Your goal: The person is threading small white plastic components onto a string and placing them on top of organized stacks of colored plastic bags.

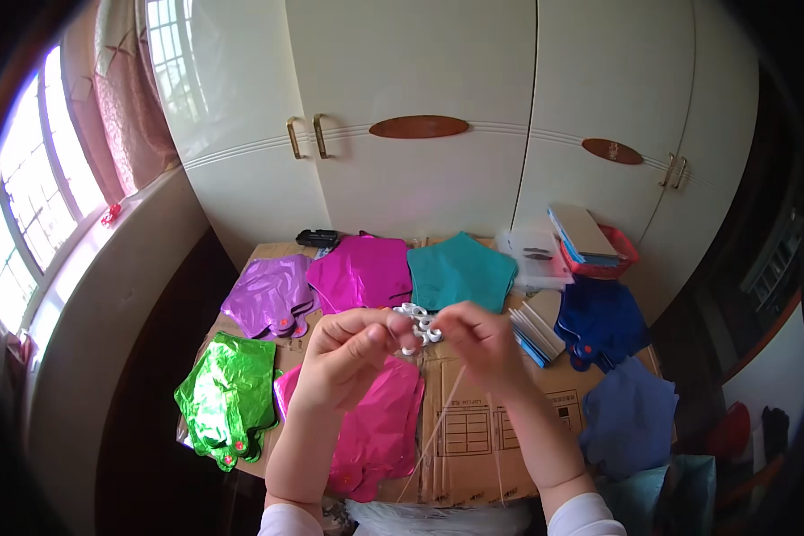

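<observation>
Both hands are raised close together over a cardboard-covered table. My left hand [353, 350] is closed, thumb against fingertips; whatever it pinches is too small to make out. A thin pale string [443, 406] hangs in two strands below my right hand [479, 344], which is closed in a pinch on it. Just behind the fingertips lies a small heap of white plastic rings [431, 334], partly hidden by the hands. Beneath my left forearm is a stack of flat hot-pink foil shapes [380, 424], like uninflated balloons.
Around the cardboard [464, 464] lie green [228, 393], lilac [263, 290], magenta [362, 272], teal [463, 272], dark blue [603, 322] and grey-blue [630, 415] foil stacks. A red basket [621, 255] holds boxes at the back right. White cupboards [411, 188] stand behind.
</observation>
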`<state>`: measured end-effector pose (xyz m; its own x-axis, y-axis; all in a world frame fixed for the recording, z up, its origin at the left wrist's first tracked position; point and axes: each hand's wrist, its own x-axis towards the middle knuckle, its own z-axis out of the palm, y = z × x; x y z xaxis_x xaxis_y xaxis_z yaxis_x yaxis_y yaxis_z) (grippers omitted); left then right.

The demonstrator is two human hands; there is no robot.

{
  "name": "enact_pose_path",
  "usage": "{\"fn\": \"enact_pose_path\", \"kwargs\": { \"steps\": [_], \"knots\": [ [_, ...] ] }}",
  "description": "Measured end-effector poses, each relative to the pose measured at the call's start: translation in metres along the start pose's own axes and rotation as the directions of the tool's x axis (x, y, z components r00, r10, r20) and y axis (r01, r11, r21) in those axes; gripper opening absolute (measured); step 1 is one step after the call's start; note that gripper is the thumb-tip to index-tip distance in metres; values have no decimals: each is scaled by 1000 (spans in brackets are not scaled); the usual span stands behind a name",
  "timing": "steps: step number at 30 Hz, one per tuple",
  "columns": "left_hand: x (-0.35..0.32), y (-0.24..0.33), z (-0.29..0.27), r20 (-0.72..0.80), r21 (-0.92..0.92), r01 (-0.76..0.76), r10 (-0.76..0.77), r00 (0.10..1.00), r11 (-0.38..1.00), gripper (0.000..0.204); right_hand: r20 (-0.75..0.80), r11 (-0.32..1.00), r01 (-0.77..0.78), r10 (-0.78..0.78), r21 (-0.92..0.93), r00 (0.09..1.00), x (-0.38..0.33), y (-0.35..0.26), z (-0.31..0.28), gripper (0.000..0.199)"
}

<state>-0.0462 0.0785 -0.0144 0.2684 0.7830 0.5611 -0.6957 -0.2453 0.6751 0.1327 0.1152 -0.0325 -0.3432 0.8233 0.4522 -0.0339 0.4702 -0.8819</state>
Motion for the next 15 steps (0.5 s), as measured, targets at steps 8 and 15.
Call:
{"fn": "enact_pose_path", "kwargs": {
  "steps": [8, 15],
  "knots": [
    [6, 9, -13, 277, 959, -279, 45, 960, 46, 11, 219, 933, -60, -21, 355, 976, -8, -11, -8, 19],
    [10, -14, 6, -432, 197, -159, 231, 872, 967, 19, 435, 873, -344, 176, 346, 883, -8, 9, 14, 21]
  ]
}}
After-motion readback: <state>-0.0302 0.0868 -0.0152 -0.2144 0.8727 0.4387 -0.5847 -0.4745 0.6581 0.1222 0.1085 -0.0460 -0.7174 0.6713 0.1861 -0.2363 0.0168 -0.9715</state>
